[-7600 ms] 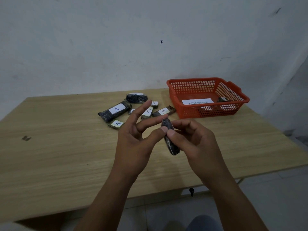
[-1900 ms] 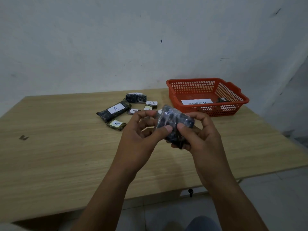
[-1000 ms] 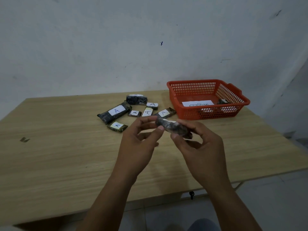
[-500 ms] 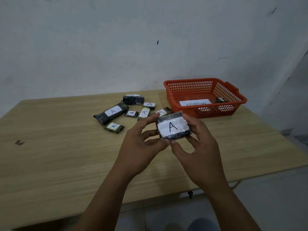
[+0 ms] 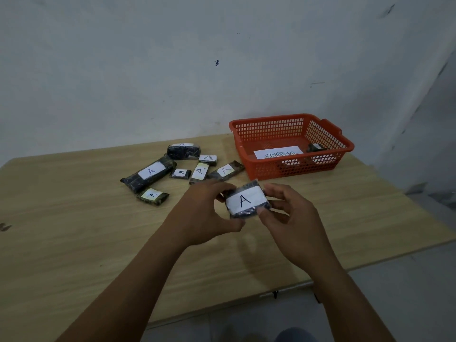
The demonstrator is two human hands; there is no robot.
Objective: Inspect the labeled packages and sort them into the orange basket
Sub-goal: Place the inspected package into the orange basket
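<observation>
— While both hands hold it up, what could go wrong with that package?

— I'd judge a drop. The left hand and right hand only pinch its edges with curled fingers, and the dark wrap looks slick. Loosen one pinch and it could fall to the tabletop.

— Anything else?

— Misreading it. The orange basket carries a slip marked ABNORMAL, so a hasty look might send a sound package there.

— Where is the package exactly?

— In the air above the tabletop, near the person, between the two hands and just this side of the basket's near left corner.

— Which way does it face?

— Its white label, a handwritten A, faces up toward the camera. The long axis runs left to right, with the right end tipped slightly farther away.

— And the others?

— The remaining labelled packages lie clustered left of the basket, and one small dark item sits inside at the basket's far right.
</observation>
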